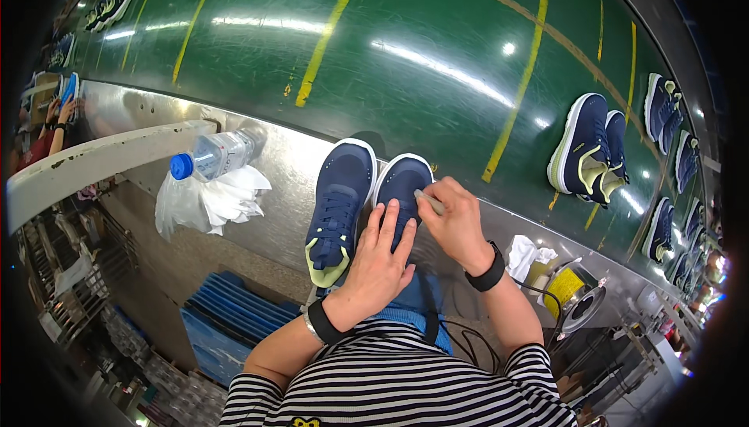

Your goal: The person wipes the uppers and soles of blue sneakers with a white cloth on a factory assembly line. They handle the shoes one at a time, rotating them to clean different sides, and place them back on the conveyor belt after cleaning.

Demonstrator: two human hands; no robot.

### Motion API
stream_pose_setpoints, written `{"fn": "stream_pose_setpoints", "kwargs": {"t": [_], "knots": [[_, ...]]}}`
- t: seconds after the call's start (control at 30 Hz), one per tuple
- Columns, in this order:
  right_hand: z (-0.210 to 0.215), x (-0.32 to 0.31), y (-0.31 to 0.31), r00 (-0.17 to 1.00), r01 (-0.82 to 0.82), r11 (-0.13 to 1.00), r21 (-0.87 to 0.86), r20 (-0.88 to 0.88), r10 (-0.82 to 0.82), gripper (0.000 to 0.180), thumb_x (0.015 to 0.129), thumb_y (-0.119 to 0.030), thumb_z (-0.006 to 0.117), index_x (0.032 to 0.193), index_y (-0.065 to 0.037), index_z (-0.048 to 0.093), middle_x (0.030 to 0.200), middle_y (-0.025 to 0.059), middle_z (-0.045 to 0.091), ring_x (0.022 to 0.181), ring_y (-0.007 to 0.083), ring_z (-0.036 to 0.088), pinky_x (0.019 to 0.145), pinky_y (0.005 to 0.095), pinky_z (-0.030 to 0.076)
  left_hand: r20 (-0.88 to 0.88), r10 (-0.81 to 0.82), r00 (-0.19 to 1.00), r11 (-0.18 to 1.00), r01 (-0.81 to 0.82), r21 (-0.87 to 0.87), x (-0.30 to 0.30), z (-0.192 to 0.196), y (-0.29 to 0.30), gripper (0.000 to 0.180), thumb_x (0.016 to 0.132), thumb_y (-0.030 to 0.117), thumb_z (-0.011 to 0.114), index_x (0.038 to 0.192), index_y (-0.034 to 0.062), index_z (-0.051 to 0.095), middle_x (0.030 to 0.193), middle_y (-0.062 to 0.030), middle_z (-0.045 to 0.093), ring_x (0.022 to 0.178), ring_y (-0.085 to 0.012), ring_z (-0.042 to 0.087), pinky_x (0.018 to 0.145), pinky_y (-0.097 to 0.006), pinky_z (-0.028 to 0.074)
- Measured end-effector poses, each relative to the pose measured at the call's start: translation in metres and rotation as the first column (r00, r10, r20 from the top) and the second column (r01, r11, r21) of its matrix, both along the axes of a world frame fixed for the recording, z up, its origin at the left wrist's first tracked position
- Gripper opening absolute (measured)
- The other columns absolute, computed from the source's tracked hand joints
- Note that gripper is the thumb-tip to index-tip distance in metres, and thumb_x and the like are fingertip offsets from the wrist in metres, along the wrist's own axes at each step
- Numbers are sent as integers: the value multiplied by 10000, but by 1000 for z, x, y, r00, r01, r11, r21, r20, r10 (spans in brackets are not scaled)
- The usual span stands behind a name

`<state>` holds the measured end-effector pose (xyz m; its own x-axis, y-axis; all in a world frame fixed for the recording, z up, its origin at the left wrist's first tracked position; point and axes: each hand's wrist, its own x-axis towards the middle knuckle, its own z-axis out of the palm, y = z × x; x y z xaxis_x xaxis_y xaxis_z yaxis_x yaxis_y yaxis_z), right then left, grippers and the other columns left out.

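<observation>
two navy shoes [401,180] at the metal ledge [292,210]; i see left hand [378,262] spread flat across one, right hand [452,218] pinching a pale piece [430,202]. likely light, soft-topped; grip by soles [357,142].

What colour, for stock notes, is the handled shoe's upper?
The upper is navy blue, best in head view.

Matt cloth shoes [343,187], glossy green belt [406,111]
</observation>
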<state>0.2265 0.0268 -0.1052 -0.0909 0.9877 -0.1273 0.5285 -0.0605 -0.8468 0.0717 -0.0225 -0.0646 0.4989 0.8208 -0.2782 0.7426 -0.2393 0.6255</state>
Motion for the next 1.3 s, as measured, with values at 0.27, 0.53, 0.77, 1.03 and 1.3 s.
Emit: {"fn": "stream_pose_setpoints", "kwargs": {"t": [0.27,0.53,0.77,1.03,1.3], "knots": [[-1,1,3,999,-43,999,-18,-1,43,74,741,-62,633,752,-13,579,703,123,530,608,313,551,527,375,430,-20,-9,1000,1000,10,7,-2,-1,1,653,682,146,700,1257,-27,443,1391,-297,213,1263,-464,251,970,-483,353],[-5,-4,6,999,-28,999,41,27,27,72,740,-67,629,750,-17,577,708,119,538,604,309,556,524,371,435,-16,-3,1000,1000,3,6,-4,-3,2,658,679,140,701,1259,-28,440,1391,-297,211,1262,-467,251,970,-485,352],[-6,-14,15,1000,6,995,101,1,-6,80,744,-73,634,734,-17,578,695,112,541,591,293,559,519,354,438,-18,3,1000,1000,-3,15,-4,-3,4,657,678,141,700,1256,-33,441,1391,-299,210,1260,-469,254,976,-482,351],[-12,-18,24,987,159,974,159,-58,-152,76,790,-65,636,819,1,611,714,80,568,613,194,561,558,288,432,-3,19,1000,1000,-19,20,-4,-5,2,672,642,121,729,1237,-35,458,1373,-312,222,1238,-484,268,1008,-484,313],[-5,25,5,937,277,955,-107,-191,-293,136,814,-97,646,887,17,630,773,69,581,720,141,570,638,243,439,4,47,999,999,-47,22,-6,-5,5,674,628,110,735,1232,-29,468,1364,-317,233,1236,-482,274,1017,-483,301]]}}
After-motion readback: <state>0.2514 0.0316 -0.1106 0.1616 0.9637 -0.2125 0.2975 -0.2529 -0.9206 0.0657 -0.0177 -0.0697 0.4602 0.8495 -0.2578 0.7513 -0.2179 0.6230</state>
